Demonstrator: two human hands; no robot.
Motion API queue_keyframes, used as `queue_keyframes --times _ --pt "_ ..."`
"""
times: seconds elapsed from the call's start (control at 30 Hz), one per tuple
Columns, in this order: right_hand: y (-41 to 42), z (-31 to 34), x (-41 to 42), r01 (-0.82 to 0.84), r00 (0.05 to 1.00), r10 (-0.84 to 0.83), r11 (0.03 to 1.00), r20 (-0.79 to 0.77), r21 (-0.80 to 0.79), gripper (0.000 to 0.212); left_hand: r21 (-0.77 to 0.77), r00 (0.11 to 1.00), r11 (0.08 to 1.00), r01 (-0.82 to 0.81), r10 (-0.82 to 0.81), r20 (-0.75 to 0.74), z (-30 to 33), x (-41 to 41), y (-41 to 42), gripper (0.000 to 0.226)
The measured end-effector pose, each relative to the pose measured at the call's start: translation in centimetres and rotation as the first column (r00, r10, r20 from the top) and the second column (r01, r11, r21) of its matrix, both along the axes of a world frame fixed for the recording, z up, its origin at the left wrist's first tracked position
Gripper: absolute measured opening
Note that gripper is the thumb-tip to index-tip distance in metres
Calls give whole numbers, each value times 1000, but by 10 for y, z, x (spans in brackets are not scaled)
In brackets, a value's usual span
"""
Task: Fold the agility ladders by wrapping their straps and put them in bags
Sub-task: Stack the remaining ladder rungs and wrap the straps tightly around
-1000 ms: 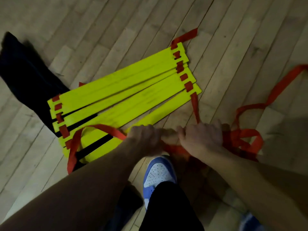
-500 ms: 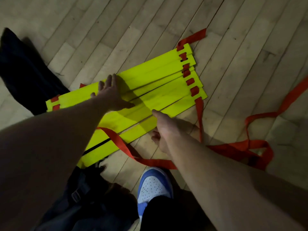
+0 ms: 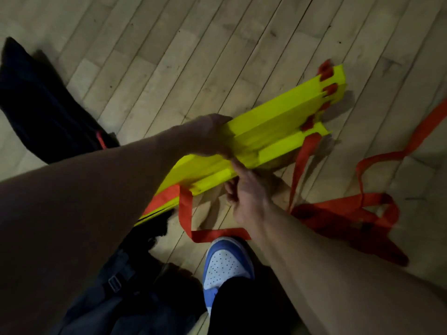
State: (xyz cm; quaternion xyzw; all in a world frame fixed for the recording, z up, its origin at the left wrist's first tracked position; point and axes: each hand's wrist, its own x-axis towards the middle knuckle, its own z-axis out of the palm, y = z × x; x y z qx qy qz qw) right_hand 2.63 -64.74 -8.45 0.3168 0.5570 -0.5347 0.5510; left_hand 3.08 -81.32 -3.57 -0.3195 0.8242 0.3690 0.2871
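Ladder: the yellow rungs (image 3: 271,131) are gathered in a loose stack, lifted at an angle above the wooden floor (image 3: 169,68); the far ends fan apart rather than lying flush
Left hand: the left hand (image 3: 212,136) grips the stack across its upper edge, fingers curled over the rungs
Right hand: the right hand (image 3: 249,189) holds the stack from below at its near edge, thumb up against the yellow; its fingers curl under, and I cannot tell whether they also pinch strap
Strap: the red strap (image 3: 338,211) lies in a tangled heap on the floor just right of the right forearm; one run hangs from the stack's near end and trails across in front of the blue and white shoe (image 3: 227,262)
Risk, slipping: the fanned rungs look likely to slide apart if either hold loosens; the stack is unbound
Risk, snagging: the heap may knot when pulled; a step could pin the run by the shoe
Bags: a dark bag (image 3: 36,105) lies at left; another dark bag (image 3: 125,298) sits by the shoe
Room: open boards beyond and right of the stack; the near side is crowded
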Motion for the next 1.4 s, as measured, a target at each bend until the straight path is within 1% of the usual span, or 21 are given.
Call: queue_keyframes --times 0.1,0.17,0.23,0.27,0.33,0.4,0.47,0.57,0.6,0.67,0.7,0.8,0.9,0.97,1.03,1.1,1.17,1.2,1.27,1.33,1.4 --pt "14 10 -11 78 996 -74 992 42 -98 25 176 997 984 -3 16 -72 15 -14 15 61" --pt "23 27 -28 137 990 -136 985 23 -107 28 232 987 972 -32 67 -145 37 -27 26 64" --pt "26 56 -49 128 988 -135 988 -75 -91 36 296 970 952 -77 140 -199 60 -39 31 70" --pt "27 72 -62 134 981 -145 987 -132 -86 34 294 956 953 -71 150 -253 80 -46 36 72" --pt "31 116 -94 172 961 -201 972 -191 -159 27 261 898 962 -84 187 -398 127 -64 50 69" --pt "40 162 -125 166 946 -229 950 -229 -265 32 269 829 956 -114 241 -504 174 -81 63 56" --pt "55 221 -151 130 911 -236 943 -340 -307 36 294 746 944 -151 304 -593 231 -96 81 50" --pt "86 302 -181 115 806 -248 957 -538 -268 65 335 639 932 -136 341 -689 312 -111 116 50" --pt "101 332 -184 97 777 -234 962 -585 -255 56 359 609 925 -126 358 -708 340 -112 131 45" --pt "140 389 -184 45 725 -186 974 -663 -223 22 417 553 903 -105 401 -730 388 -108 170 32" --pt "151 400 -182 30 715 -166 978 -679 -207 13 451 540 886 -107 432 -722 397 -105 183 26" --pt "215 451 -165 15 625 -78 996 -777 -87 9 562 534 826 -34 491 -688 427 -87 247 7" --pt "273 466 -145 -38 579 67 998 -813 55 23 628 552 777 -28 536 -639 421 -66 304 13" --pt "307 462 -133 -51 612 60 998 -789 36 26 627 593 776 -69 537 -600 408 -57 339 33" --pt "335 443 -124 10 677 -14 1000 -736 -10 26 626 647 771 -118 538 -540 390 -51 369 48" --pt "359 411 -122 43 715 -26 999 -699 7 25 660 699 729 -184 569 -433 365 -54 400 58" --pt "367 395 -111 29 730 16 998 -683 54 22 701 735 659 -272 613 -290 350 -49 409 79" --pt "372 386 -109 21 754 13 999 -656 44 28 720 759 628 -295 612 -222 342 -52 415 77" --pt "386 360 -110 44 818 -47 999 -573 -20 60 702 822 651 -288 544 -167 329 -70 433 49" --pt "394 348 -110 67 854 -114 992 -508 -110 87 696 860 660 -282 495 -121 321 -83 443 35" --pt "396 350 -118 72 851 -152 982 -503 -176 82 753 879 606 -259 471 -77 321 -95 444 33"
